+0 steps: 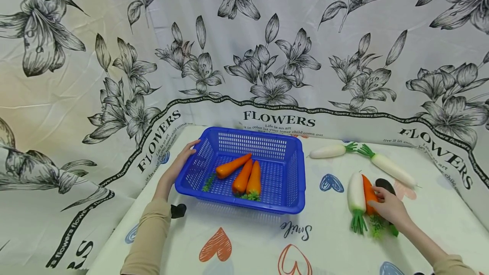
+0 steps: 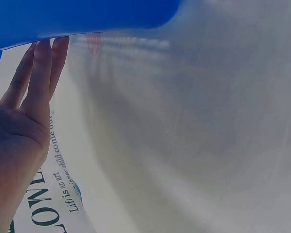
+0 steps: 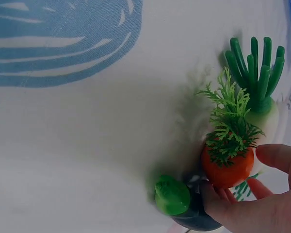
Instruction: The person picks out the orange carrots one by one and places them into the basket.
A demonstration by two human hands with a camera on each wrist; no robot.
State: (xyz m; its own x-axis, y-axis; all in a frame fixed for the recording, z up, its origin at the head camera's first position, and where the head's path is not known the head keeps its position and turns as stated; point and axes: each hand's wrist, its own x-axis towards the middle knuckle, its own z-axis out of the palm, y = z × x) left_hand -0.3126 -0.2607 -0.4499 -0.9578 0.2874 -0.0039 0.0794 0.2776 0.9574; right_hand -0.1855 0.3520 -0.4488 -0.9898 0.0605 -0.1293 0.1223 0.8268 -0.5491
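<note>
My right hand (image 1: 389,205) holds an orange carrot (image 1: 369,194) with leafy green tops, thumb on one side and fingers on the other. Close along one side of the carrot lies a white radish (image 1: 353,192); on the other is a dark eggplant (image 1: 385,185) with a green cap (image 3: 172,195), partly hidden by the hand. My left hand (image 1: 183,158) rests at the left side of a blue plastic basket (image 1: 238,200). In the left wrist view its straight fingers (image 2: 40,73) touch the basket's edge. Inside the basket lie three carrots (image 1: 254,179).
Two more white radishes lie at the back right, one pointing left (image 1: 327,151) and one slanting right (image 1: 393,169). A white cloth (image 1: 263,241) printed with hearts and lettering covers the table. Flower-printed curtain (image 1: 214,54) hangs behind and at the left.
</note>
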